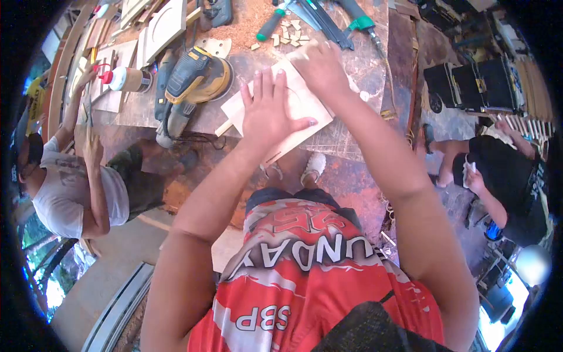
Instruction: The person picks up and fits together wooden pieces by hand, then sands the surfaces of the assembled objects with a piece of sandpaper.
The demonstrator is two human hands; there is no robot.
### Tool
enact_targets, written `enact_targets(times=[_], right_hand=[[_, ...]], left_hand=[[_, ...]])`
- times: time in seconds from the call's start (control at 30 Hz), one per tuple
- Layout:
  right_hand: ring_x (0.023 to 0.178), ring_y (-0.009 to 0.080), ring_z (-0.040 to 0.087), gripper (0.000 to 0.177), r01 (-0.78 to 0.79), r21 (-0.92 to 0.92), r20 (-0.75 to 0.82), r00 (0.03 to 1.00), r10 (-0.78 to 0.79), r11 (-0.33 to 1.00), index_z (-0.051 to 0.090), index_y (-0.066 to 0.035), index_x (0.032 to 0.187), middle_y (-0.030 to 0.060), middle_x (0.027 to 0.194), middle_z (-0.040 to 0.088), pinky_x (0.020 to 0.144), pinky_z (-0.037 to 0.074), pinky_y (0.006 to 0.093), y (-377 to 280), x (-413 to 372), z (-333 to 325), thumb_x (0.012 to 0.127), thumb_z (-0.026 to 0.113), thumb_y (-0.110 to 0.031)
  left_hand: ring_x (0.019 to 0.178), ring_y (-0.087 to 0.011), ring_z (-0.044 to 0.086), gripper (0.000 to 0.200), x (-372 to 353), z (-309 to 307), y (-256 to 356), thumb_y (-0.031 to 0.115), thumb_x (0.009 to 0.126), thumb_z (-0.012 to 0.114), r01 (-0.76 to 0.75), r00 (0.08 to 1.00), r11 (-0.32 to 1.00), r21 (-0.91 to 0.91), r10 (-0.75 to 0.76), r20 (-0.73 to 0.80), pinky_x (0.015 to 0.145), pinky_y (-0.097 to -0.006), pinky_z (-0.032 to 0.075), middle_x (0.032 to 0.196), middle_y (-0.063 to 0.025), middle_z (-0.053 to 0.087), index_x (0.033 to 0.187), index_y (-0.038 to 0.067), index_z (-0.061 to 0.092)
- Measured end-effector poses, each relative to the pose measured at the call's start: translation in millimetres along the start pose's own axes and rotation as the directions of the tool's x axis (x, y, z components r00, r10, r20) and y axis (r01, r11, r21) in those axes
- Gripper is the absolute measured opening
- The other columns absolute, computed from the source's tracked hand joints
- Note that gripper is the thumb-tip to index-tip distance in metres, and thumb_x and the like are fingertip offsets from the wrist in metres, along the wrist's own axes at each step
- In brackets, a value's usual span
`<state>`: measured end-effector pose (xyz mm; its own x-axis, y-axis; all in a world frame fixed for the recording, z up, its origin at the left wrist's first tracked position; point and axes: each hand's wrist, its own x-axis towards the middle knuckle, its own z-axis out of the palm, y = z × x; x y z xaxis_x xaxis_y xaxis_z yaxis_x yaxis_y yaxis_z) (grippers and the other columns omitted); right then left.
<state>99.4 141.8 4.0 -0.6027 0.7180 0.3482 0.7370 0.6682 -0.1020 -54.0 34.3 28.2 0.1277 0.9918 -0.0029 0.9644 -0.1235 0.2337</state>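
A pale, flat wooden board lies at an angle on the workbench near its front edge. My left hand rests flat on it, fingers spread and thumb stretched to the right. At the board's far right edge is my right hand, its fingers curled in and pressed down. Whatever those fingers hold, if anything, is hidden beneath them. A thin wooden strip pokes out at the board's left side. Just left of the board stands a yellow and black orbital sander.
Beyond my hands lie small wood pieces, a green-handled tool and a nail gun with a hose. A glue bottle lies left. One person works at left; another is at right.
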Motion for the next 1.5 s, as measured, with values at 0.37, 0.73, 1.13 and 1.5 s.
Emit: enact_targets(times=[0.37,0.73,1.13,1.5], right_hand=[[0.105,0.0309,0.056,0.018,0.011,0.009,0.037,0.999,-0.011,1.000,0.073,-0.014,0.093,0.0131,0.099,0.062,0.098,0.038,0.0514,0.0,6.5,-8.1,0.085,0.059,-0.021],[0.103,0.0337,0.054,0.019,-0.010,-0.031,0.033,0.999,0.011,0.999,0.073,-0.013,0.093,0.0151,0.097,0.061,0.094,0.039,0.0504,5.3,-30.0,-7.6,0.091,0.058,-0.024],[0.101,0.0297,0.058,0.017,-0.020,0.091,-0.004,1.000,0.020,0.996,0.074,-0.015,0.089,0.0090,0.097,0.063,0.094,0.039,0.0517,5.4,-56.5,-13.2,0.081,0.061,-0.023],[0.108,0.0270,0.053,0.023,-0.069,0.018,0.025,0.997,0.068,0.997,0.074,-0.017,0.097,0.0073,0.101,0.062,0.098,0.035,0.0493,-9.7,-94.0,-46.7,0.083,0.057,-0.021]], left_hand=[[0.145,-0.0422,0.021,0.122,-2.3,4.2,0.4,0.076,0.064,0.067,-0.011,0.997,1.000,0.008,0.012,-0.074,0.115,-0.0626,0.011,0.152,-0.0284,0.027,0.148,-0.003,0.028],[0.145,-0.0437,0.020,0.123,-6.2,4.4,-12.6,0.081,0.065,0.061,-0.054,0.990,0.994,-0.096,0.040,-0.136,0.116,-0.0617,0.009,0.152,-0.0301,0.026,0.148,-0.003,0.029],[0.145,-0.0414,0.020,0.118,-1.6,-2.2,-1.9,0.075,0.070,0.065,-0.062,0.995,0.997,-0.052,0.058,-0.076,0.115,-0.0618,0.012,0.152,-0.0292,0.027,0.148,-0.004,0.025],[0.146,-0.0404,0.017,0.116,1.5,-4.1,1.3,0.074,0.070,0.065,-0.015,0.999,1.000,0.023,0.016,-0.038,0.115,-0.0618,0.009,0.153,-0.0294,0.025,0.150,0.000,0.025]])
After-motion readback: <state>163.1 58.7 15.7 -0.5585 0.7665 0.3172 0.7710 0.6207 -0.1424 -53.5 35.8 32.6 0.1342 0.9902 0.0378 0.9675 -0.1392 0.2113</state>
